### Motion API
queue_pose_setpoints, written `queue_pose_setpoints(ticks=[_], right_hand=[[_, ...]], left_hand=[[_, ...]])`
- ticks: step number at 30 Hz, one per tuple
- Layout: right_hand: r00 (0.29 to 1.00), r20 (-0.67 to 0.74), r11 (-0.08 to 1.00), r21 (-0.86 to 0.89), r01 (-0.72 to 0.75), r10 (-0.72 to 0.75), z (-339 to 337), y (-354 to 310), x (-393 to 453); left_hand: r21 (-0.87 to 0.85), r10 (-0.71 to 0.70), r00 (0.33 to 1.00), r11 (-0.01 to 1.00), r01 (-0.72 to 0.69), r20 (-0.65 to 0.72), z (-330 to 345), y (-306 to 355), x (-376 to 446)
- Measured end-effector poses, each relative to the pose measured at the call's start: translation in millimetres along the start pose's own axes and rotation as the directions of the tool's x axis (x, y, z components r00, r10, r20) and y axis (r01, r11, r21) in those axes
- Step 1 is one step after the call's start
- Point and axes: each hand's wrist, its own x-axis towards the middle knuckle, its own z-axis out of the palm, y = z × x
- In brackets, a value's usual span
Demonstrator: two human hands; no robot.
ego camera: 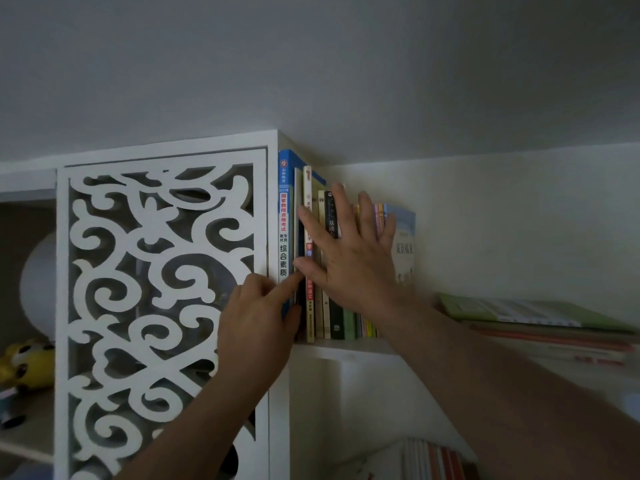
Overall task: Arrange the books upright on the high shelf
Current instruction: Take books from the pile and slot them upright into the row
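A row of upright books (332, 320) stands at the left end of the high shelf (346, 345), starting with a tall blue-spined book (284, 220). My right hand (349, 258) lies flat and spread across the spines, fingers straight, pressing on them. My left hand (258, 320) points its index finger at the thin books just right of the blue one, its other fingers curled, its thumb against the row's lower part. A pale blue book (405, 247) ends the row on the right.
A stack of flat books (533, 320) lies on the same shelf to the right. A white carved panel (156, 306) fronts the cabinet on the left. A yellow toy (26, 365) sits in the left cubby. More books (426, 459) lie on the shelf below.
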Motion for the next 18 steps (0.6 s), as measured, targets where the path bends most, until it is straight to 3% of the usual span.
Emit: queue_pose_setpoints(ticks=[5,8,13,18], right_hand=[[1.000,-0.013,1.000,-0.019,-0.002,0.002,4.6,-3.7,3.7],[1.000,-0.010,0.999,-0.032,-0.002,0.001,6.0,-2.9,2.8],[1.000,-0.008,0.999,-0.046,-0.019,0.019,5.3,-8.3,7.7],[0.998,0.067,1.000,-0.022,-0.014,0.015,-1.0,-8.8,10.9]], left_hand=[[-0.075,0.016,0.998,0.997,-0.019,-0.053,10.1,-2.1,-13.3],[-0.190,-0.096,0.995,0.978,0.088,-0.036,11.9,-1.6,-18.3],[-0.164,-0.074,0.997,0.984,0.070,-0.020,9.2,-6.8,-11.6],[-0.175,-0.161,0.986,0.970,0.167,0.048,4.9,-2.0,-4.8]])
